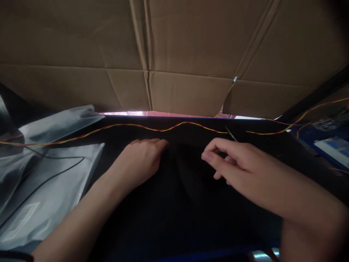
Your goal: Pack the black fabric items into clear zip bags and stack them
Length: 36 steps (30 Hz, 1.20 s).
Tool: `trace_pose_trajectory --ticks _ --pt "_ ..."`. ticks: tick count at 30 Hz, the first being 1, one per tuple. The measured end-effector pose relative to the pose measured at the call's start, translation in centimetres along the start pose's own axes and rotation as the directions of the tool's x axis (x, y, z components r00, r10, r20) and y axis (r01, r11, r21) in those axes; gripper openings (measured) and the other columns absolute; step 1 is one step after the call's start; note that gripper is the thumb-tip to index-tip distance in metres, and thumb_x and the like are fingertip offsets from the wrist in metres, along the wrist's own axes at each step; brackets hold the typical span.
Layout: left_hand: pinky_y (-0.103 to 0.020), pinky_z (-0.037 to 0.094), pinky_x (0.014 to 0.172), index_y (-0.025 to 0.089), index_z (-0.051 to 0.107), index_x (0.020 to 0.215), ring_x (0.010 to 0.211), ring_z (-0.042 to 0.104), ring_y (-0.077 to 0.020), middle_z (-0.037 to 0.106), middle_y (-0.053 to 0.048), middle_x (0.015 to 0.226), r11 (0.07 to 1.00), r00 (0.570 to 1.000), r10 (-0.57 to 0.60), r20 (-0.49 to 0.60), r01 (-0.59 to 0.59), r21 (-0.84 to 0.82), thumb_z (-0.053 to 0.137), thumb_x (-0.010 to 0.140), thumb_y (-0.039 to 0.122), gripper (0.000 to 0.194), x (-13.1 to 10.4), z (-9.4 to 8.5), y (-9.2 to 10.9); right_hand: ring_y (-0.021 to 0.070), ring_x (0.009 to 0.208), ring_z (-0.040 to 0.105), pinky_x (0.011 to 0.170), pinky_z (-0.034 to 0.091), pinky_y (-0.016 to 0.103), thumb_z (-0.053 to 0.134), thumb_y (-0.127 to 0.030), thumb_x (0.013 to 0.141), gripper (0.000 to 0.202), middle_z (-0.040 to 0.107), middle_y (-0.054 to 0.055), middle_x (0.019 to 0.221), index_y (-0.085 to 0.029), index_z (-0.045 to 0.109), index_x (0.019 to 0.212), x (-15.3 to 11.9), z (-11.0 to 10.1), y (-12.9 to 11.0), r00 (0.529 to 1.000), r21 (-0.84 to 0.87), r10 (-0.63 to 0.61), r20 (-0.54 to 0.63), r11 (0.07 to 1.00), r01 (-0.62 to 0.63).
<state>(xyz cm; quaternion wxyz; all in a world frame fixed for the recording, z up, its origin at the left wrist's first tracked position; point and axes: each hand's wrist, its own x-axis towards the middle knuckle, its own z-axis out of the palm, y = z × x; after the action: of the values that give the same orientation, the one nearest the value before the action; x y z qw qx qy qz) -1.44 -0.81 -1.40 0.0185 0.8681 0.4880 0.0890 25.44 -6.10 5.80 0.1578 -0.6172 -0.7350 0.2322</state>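
Note:
My left hand [144,158] rests on the black surface [169,218], back up, with its fingers curled under and mostly hidden. To its right, my right hand [231,160] is bent, thumb and index fingertips close together; anything between them is too dark to make out. A twisted red and yellow wire [160,130] runs across the surface just beyond both hands. Beside the knuckles of my right hand, a thin dark pointed tool [231,134] sticks out, its rest hidden behind the hand. Another length of the wire [261,133] lies further right.
Translucent plastic bags [57,174] lie at the left, with a thin black cable [65,157] over them. A cardboard sheet [185,47] rises behind the surface. At the right are a blue tray-like area and a white and blue box [334,149].

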Motion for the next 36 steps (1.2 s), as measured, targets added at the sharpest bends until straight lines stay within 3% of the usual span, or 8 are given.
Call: trace_pose_trajectory --ticks 6,9,12,17,20,23,29,36 --pt "-0.035 0.05 0.068 0.022 0.066 0.123 0.077 0.073 -0.0236 0.076 -0.003 0.09 0.953 0.984 -0.147 -0.098 0.115 -0.28 0.042 0.112 0.038 0.031 -0.1 -1.3 1.3 0.0195 0.068 0.071 0.059 0.054 0.031 0.064 -0.051 0.103 0.024 0.073 -0.001 0.076 -0.029 0.074 0.099 3.3 -0.3 2.7 0.986 0.199 -0.138 0.097 0.973 0.117" --pt "-0.033 0.047 0.069 0.024 0.063 0.126 0.077 0.067 -0.0202 0.07 0.0 0.089 0.905 0.995 0.048 -0.085 -0.079 -0.418 0.053 0.11 0.048 0.03 -0.3 -1.1 2.6 0.0169 0.07 0.065 0.064 0.049 0.03 0.066 -0.04 0.103 0.016 0.071 -0.002 0.079 -0.027 0.073 0.097 5.4 1.5 4.1 0.931 0.141 -0.29 0.223 0.954 0.263" --pt "-0.038 0.046 0.077 0.024 0.067 0.105 0.086 0.063 -0.022 0.068 -0.003 0.099 0.904 0.958 0.286 -0.005 -0.272 -0.329 0.061 0.104 0.034 0.011 -0.3 -0.3 3.3 0.015 0.072 0.061 0.067 0.045 0.029 0.07 -0.03 0.101 0.011 0.07 -0.003 0.082 -0.024 0.072 0.092 6.4 3.4 5.3 0.87 0.139 -0.397 0.291 0.918 0.373" --pt "-0.045 0.048 0.081 0.022 0.07 0.098 0.094 0.061 -0.0255 0.067 -0.008 0.107 0.889 0.927 0.342 -0.155 -0.372 -0.265 0.057 0.099 0.02 0.013 -0.4 0.0 4.2 0.0129 0.069 0.056 0.064 0.044 0.029 0.071 -0.031 0.103 0.013 0.066 -0.003 0.084 -0.024 0.071 0.092 6.4 4.1 7.1 0.908 0.242 -0.413 0.071 0.89 0.386" --pt "-0.05 0.054 0.105 0.019 0.07 0.127 0.129 0.063 -0.0319 0.069 -0.013 0.136 0.871 0.912 0.336 -0.237 -0.396 -0.29 0.054 0.108 0.031 0.028 -0.4 0.7 5.0 0.0126 0.068 0.056 0.063 0.043 0.029 0.069 -0.027 0.104 0.013 0.064 -0.004 0.082 -0.023 0.068 0.092 6.4 4.0 7.8 0.894 0.248 -0.396 -0.207 0.863 0.44" --pt "-0.056 0.045 0.127 0.008 0.042 0.164 0.16 0.042 -0.039 0.05 -0.02 0.169 0.899 0.915 0.378 -0.139 -0.399 -0.18 0.051 0.112 0.055 0.07 -0.5 2.5 5.3 0.0114 0.068 0.055 0.064 0.044 0.028 0.069 -0.019 0.102 0.012 0.063 -0.004 0.081 -0.021 0.066 0.09 6.5 4.4 8.0 0.834 0.162 -0.426 -0.351 0.849 0.502" --pt "-0.06 0.046 0.127 0.011 0.018 0.175 0.165 0.032 -0.0386 0.031 -0.019 0.178 0.917 0.92 0.392 0.015 -0.389 -0.089 0.048 0.11 0.065 0.09 -0.6 4.3 4.8 0.0105 0.071 0.053 0.069 0.044 0.027 0.066 -0.012 0.101 0.012 0.059 -0.004 0.083 -0.019 0.065 0.09 6.5 4.9 7.7 0.827 0.115 -0.48 -0.291 0.841 0.529" --pt "-0.058 0.046 0.128 0.03 0.029 0.174 0.158 0.048 -0.0363 0.044 -0.008 0.175 0.933 0.953 0.298 -0.049 -0.302 -0.195 0.045 0.113 0.058 0.069 -0.4 0.0 2.1 0.0102 0.069 0.052 0.066 0.041 0.027 0.068 -0.013 0.1 0.012 0.06 -0.004 0.084 -0.019 0.065 0.09 6.5 5.1 8.5 0.847 0.124 -0.481 -0.227 0.848 0.515"
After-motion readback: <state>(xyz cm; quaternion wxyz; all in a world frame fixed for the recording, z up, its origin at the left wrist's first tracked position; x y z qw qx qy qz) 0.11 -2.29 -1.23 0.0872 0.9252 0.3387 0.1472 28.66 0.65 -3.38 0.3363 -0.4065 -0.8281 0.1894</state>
